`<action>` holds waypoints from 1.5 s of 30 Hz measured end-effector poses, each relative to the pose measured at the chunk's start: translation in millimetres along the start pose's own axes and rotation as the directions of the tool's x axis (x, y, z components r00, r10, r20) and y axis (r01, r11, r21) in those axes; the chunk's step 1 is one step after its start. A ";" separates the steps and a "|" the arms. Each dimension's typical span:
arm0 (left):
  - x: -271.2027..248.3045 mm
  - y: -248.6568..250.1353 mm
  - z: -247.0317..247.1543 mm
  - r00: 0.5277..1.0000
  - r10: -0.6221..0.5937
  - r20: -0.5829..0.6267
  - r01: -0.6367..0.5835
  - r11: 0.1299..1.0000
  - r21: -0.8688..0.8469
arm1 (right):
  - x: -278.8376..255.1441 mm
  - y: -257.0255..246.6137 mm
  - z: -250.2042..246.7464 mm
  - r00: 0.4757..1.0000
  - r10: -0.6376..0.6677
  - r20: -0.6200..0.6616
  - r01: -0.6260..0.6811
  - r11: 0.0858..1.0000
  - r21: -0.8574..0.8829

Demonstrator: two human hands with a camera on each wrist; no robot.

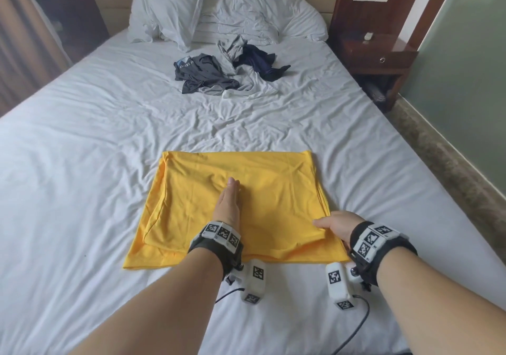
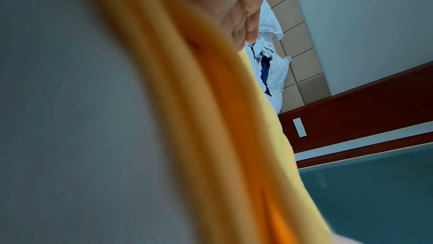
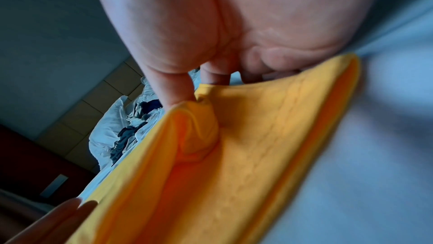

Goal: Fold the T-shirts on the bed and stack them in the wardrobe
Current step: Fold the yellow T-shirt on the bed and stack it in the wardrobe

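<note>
A yellow T-shirt (image 1: 273,190) lies partly folded into a rectangle on the near part of the white bed (image 1: 82,149). My left hand (image 1: 228,204) stands on its edge in the middle of the shirt, fingers straight, pressing down on the cloth. My right hand (image 1: 332,227) pinches the shirt's near right edge (image 3: 194,107) between thumb and fingers, lifting it slightly. In the left wrist view the yellow T-shirt (image 2: 211,118) fills the middle, blurred. A heap of dark grey, light grey and navy T-shirts (image 1: 227,70) lies crumpled further up the bed.
Two white pillows (image 1: 224,7) lean on the padded headboard. A dark wooden nightstand (image 1: 380,53) stands right of the bed. A curtain (image 1: 24,40) hangs at the left. A black cable (image 1: 361,322) trails from the right wrist camera.
</note>
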State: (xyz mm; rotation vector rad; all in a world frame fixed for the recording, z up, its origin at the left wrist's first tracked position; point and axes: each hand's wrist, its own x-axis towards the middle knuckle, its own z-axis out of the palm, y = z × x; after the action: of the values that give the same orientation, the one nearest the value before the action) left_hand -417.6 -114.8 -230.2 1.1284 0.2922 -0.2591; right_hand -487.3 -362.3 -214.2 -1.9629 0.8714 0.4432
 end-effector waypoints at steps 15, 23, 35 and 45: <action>-26.6 164.4 -144.9 0.975 -0.197 -0.105 0.220 0.929 0.299 | -103.6 -208.9 104.8 0.911 -0.385 -0.148 0.373 0.922 -0.106; -19.0 123.4 -227.7 0.941 -0.292 -0.171 0.339 0.826 0.451 | -125.9 -179.7 255.8 0.916 -0.232 0.327 0.288 0.948 -0.135; -25.0 140.3 -216.7 0.953 -0.183 -0.242 0.303 0.587 0.751 | -101.6 -141.0 207.4 0.931 -0.289 0.223 0.344 0.900 -0.268; 30.4 181.3 -214.4 0.953 -0.193 -0.232 0.295 0.762 0.576 | -52.4 -228.1 180.9 0.879 -0.471 0.072 0.468 0.827 -0.312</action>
State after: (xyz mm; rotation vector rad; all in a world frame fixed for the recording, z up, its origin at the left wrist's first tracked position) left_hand -347.2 152.8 -173.1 1.7612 0.5262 -0.5235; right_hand -350.8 -110.9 -139.1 -2.3900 0.2979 0.2944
